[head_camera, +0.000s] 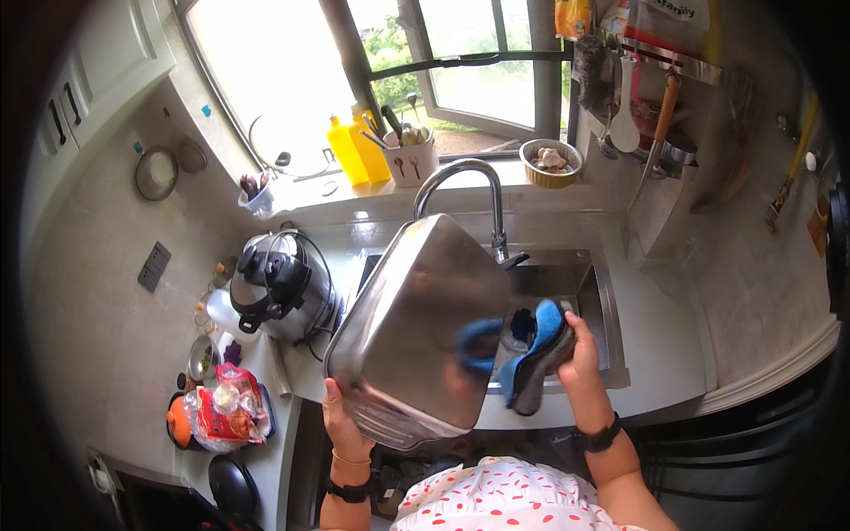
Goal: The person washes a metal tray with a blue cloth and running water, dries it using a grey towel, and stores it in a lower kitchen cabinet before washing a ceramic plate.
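Note:
A rectangular stainless steel pan (425, 312) is tilted up in front of the sink (611, 332), its flat shiny bottom facing me. My left hand (345, 421) grips its lower left rim, the thumb outside and the other fingers hidden behind. In my right hand (579, 355) is a blue and grey cloth (541, 358), held folded just off the pan's right side. The cloth's blue reflection shows in the metal. Behind the pan rises a curved chrome faucet (495, 192); the pan hides much of the sink. A dark item (522, 324) lies in the basin near the drain.
An electric pressure cooker (282, 285) with a looped cord stands left of the sink. Food packages (229, 405) and a black lid (232, 488) crowd the left counter. Yellow bottles (357, 149), a utensil holder (412, 159) and a foil bowl (551, 162) line the sill. Utensils (625, 106) hang at right.

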`<act>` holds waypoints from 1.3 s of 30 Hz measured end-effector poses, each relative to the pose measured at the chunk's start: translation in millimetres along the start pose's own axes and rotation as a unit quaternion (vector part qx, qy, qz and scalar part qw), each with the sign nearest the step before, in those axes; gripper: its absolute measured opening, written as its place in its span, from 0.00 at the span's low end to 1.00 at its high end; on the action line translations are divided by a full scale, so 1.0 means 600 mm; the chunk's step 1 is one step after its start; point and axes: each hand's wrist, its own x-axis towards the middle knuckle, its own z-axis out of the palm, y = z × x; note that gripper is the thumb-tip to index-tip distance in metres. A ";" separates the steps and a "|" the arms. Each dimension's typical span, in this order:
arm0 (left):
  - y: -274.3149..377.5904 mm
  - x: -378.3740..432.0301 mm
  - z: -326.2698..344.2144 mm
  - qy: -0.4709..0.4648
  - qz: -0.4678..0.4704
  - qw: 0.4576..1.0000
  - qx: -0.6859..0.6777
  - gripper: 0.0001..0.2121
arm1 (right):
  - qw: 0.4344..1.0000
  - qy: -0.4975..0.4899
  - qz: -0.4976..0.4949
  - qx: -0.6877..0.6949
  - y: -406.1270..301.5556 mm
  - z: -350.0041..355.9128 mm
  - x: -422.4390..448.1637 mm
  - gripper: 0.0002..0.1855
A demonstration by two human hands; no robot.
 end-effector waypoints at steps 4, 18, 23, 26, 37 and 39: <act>-0.035 0.018 -0.039 -0.117 -0.067 0.990 -0.027 0.18 | 0.917 -0.366 -0.099 -0.128 -0.007 0.145 -0.141 0.29; -0.019 -0.008 0.034 -0.152 -0.063 0.973 0.163 0.17 | 0.721 -0.009 -0.464 -0.515 0.054 -0.008 0.112 0.18; -0.012 -0.001 0.028 -0.194 -0.007 0.923 0.333 0.17 | 0.786 -0.013 -0.420 -0.453 -0.001 0.034 0.045 0.11; -0.003 0.018 0.055 -0.274 -0.003 0.865 0.420 0.16 | 0.612 -0.257 -0.503 -0.554 -0.038 0.104 -0.034 0.11; 0.060 0.015 0.092 -0.321 -0.046 0.819 0.474 0.17 | 0.792 -0.173 -0.340 -0.476 -0.063 -0.030 0.069 0.12; 0.048 0.022 0.084 -0.288 -0.040 0.830 0.476 0.17 | 0.827 -0.016 -0.326 -0.458 -0.024 -0.081 0.086 0.17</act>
